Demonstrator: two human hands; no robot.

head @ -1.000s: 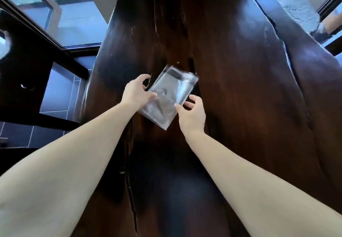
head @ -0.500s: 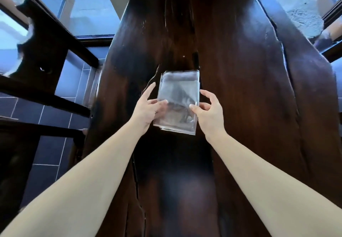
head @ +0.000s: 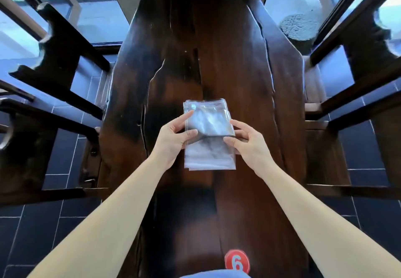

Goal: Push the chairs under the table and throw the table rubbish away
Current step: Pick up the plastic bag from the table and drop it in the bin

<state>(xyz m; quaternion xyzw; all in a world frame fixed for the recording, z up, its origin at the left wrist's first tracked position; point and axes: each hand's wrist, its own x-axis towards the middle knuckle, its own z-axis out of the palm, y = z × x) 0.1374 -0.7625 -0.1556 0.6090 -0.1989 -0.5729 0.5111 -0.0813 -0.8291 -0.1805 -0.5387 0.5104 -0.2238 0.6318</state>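
Observation:
A stack of clear plastic bags (head: 209,134) hangs just above the long dark wooden table (head: 238,78), near its middle. My left hand (head: 173,139) pinches the stack's left edge between thumb and fingers. My right hand (head: 249,145) pinches the right edge, thumb on top. The upper half of the top bag is creased across. Dark wooden chairs flank the table: one on the left (head: 50,87) and one on the right (head: 358,95), their seats partly tucked under the table's edges.
A round red sticker with the number 6 (head: 237,261) lies on the table close to me. Dark blue floor tiles (head: 32,230) show on both sides. Glass windows (head: 97,13) line the far end, with a round stone (head: 298,27) outside.
The view has pulled back and both chairs have come into sight. The bags went from tilted to squared with the table, and both hands now pinch them at their sides.

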